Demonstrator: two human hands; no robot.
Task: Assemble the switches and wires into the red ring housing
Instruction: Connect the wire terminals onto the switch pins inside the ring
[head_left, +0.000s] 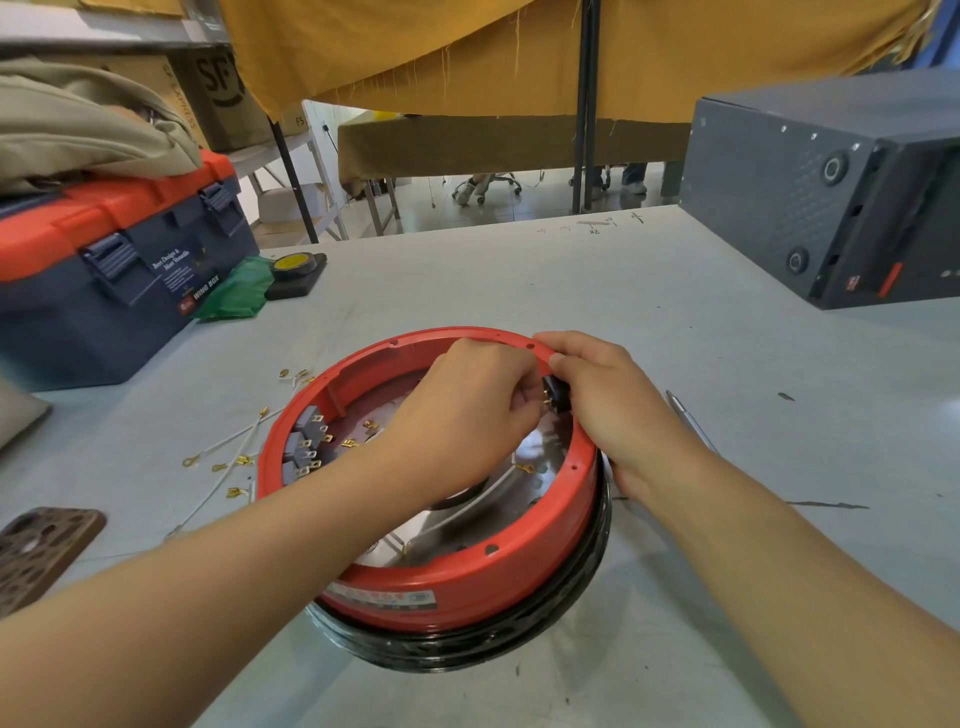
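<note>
The red ring housing (467, 577) stands on a black base in the middle of the table. Several grey switches (306, 441) with brass tabs sit inside its left wall. At the right inner wall a small black switch (560, 394) with brass terminals is gripped by my right hand (608, 410), whose palm wraps over the rim. My left hand (467, 410) reaches across the inside and its fingertips pinch at that switch's terminals; what it pinches is hidden. White wires with brass connectors (234, 457) lie on the table left of the housing, and more lie inside it.
A blue and orange toolbox (114, 280) stands at the left, with a tape roll (295, 264) and green bag beside it. A dark grey machine box (831, 197) sits at the far right. A phone (41, 551) lies at the left edge; a pen-like tool (691, 421) lies right of the housing.
</note>
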